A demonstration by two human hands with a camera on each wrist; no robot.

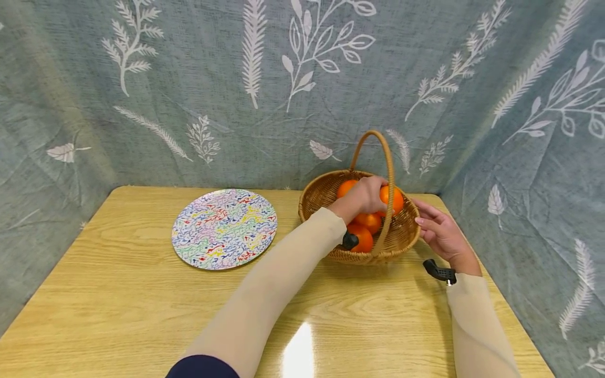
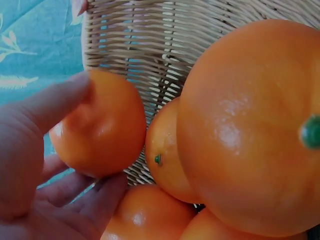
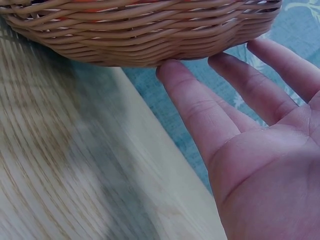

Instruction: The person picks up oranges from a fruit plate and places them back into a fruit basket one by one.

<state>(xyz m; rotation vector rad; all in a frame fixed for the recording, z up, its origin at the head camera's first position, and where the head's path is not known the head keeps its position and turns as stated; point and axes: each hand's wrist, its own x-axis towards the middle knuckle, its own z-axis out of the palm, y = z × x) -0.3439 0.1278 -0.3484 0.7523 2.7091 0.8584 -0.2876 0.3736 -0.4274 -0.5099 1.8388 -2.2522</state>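
A brown wicker basket (image 1: 309, 197) with a tall arched handle stands at the right of the table, with several oranges in it. Inside it, my left hand (image 1: 361, 197) grips one orange (image 2: 107, 125), thumb on one side and fingers curled beneath. Beside that fruit lie a smaller-looking orange (image 2: 165, 145) with a green stem stub and another orange (image 2: 150, 212); a large-looking orange (image 2: 250, 125) is close to the left wrist camera. At the basket's right end, my right hand (image 1: 439, 233) touches the outer weave with extended fingertips (image 3: 175, 72).
A round plate (image 1: 224, 229) with a multicoloured squiggle pattern lies on the wooden table (image 1: 118, 294), left of the basket. Grey-green curtains (image 1: 212, 79) with white leaf prints stand behind and at both sides. The table's right edge runs close by the right hand.
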